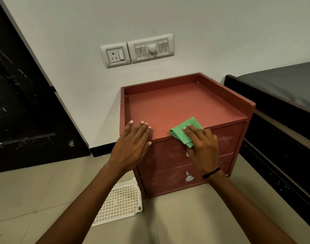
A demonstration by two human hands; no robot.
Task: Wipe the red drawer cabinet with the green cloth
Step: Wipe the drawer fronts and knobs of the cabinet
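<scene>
red drawer cabinet (177,104) on tiled floor (27,191); right grip (201,145) clutches green cloth (184,131), left grip (133,143) flat, released

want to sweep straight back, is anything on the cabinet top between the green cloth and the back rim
Nothing visible: the red top is bare from the green cloth under the right hand to the back rim. The left hand rests flat at the front left corner, aside.

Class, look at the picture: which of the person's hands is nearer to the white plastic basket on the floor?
Left. The left hand rests on the cabinet's front-left corner above the white basket; the right hand is farther right.
</scene>
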